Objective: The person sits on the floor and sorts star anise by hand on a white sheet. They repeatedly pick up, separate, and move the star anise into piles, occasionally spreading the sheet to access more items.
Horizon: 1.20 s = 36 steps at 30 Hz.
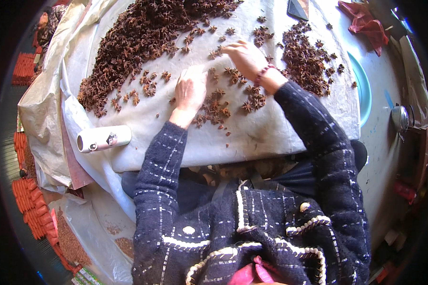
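Pale sheeting (pixel 242 142) covers the work surface before me, and across it lies star anise: one large heap (pixel 142 35) at the upper left, one smaller pile (pixel 302 59) on the right, and a loose scatter (pixel 216 102) between. With so much massed in the heap, I'd judge plenty is left to handle. Single stars are too many to count. Of two hands, the left (pixel 191 89) curls its fingers down; the right (pixel 246 59) reaches with fingers loosely extended. I can't tell whether either grips anything. Beyond: one white can (pixel 104 138), one blue basin (pixel 365 90).
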Available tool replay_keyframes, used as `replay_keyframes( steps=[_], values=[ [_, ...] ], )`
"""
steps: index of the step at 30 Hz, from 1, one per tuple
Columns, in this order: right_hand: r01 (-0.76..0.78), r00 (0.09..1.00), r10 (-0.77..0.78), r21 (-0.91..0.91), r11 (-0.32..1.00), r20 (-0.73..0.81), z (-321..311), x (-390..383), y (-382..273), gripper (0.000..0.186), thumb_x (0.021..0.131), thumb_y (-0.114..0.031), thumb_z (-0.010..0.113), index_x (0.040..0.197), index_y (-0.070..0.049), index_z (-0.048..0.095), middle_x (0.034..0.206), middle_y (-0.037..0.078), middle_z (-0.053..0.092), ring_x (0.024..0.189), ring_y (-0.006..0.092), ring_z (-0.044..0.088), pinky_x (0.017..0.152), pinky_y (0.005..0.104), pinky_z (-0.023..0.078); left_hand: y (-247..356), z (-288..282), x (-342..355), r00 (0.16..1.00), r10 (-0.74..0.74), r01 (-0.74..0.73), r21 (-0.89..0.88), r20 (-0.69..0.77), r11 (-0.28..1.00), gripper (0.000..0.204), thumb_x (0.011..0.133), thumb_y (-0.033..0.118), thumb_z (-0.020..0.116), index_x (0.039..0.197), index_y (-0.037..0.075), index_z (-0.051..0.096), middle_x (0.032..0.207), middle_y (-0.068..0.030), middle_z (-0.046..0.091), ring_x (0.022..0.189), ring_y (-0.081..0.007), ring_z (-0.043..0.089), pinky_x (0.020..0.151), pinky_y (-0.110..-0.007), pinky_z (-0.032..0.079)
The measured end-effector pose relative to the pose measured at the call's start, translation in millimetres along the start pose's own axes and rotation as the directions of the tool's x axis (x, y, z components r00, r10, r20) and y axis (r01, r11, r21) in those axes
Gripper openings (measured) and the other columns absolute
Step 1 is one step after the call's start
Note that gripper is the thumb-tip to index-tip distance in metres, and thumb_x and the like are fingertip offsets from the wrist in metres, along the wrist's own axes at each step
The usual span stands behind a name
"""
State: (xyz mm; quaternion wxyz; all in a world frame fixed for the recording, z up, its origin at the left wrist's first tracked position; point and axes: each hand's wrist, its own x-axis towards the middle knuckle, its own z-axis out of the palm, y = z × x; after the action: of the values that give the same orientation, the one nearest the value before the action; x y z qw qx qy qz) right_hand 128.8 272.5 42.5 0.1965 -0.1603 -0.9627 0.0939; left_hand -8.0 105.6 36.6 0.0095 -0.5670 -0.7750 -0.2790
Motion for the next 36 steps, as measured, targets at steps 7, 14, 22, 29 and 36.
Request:
replay_keyframes(
  steps=[7,14,22,29,36],
  values=[
    [-0.016,0.991,0.020,-0.031,0.999,0.133,28.6,38.9,1.8,0.021,0.081,-0.008,0.065,0.101,-0.012,0.070,0.099,0.009,0.065,0.100,0.0251,0.060,0.083,0.0378,0.050,-8.3,-6.6,0.4,0.995,0.097,-0.097,-0.007,-0.030,0.995,0.024,0.088,0.009,0.057,0.108,0.000,0.064,0.101,-0.0171,0.067,0.097,-0.0351,0.062,0.084,-0.040,0.049],
    [-0.350,0.932,0.330,0.617,0.705,0.152,1.1,-17.8,-20.0,0.022,0.085,-0.011,0.071,0.102,-0.002,0.061,0.085,0.006,0.064,0.074,0.0135,0.062,0.065,0.0285,0.052,18.3,1.2,-9.3,0.910,-0.230,0.413,-0.781,0.344,0.468,0.027,0.098,0.020,0.052,0.110,0.000,0.065,0.094,-0.0091,0.070,0.076,-0.0140,0.066,0.061,-0.027,0.053],
    [-0.309,0.951,0.237,0.647,0.697,0.198,-21.3,-54.3,-54.9,0.020,0.080,-0.015,0.073,0.093,0.000,0.067,0.086,0.013,0.071,0.079,0.0210,0.070,0.074,0.0320,0.055,31.8,-0.6,-20.1,0.797,-0.230,0.604,-0.727,0.559,0.326,0.028,0.099,0.024,0.052,0.106,0.001,0.067,0.082,-0.0066,0.068,0.062,-0.0119,0.063,0.056,-0.023,0.051],
    [-0.308,0.951,0.168,0.766,0.564,0.259,-9.6,-61.9,-45.5,0.020,0.079,-0.017,0.075,0.087,-0.001,0.068,0.080,0.010,0.071,0.071,0.0146,0.066,0.068,0.0288,0.052,38.5,-9.9,-22.8,0.872,-0.150,0.437,-0.604,0.466,0.666,0.026,0.097,0.021,0.053,0.100,0.001,0.068,0.077,-0.0048,0.068,0.059,-0.0076,0.060,0.055,-0.022,0.048],
    [-0.358,0.933,0.229,0.762,0.539,0.276,-6.5,-69.5,-39.4,0.021,0.077,-0.020,0.076,0.083,-0.001,0.068,0.074,0.008,0.070,0.067,0.0136,0.065,0.064,0.0292,0.052,41.8,-6.7,-17.3,0.951,0.141,-0.091,-0.188,0.274,0.978,0.018,0.092,0.013,0.055,0.100,0.003,0.067,0.080,-0.0089,0.069,0.065,-0.0147,0.067,0.061,-0.030,0.053]
  ],
)
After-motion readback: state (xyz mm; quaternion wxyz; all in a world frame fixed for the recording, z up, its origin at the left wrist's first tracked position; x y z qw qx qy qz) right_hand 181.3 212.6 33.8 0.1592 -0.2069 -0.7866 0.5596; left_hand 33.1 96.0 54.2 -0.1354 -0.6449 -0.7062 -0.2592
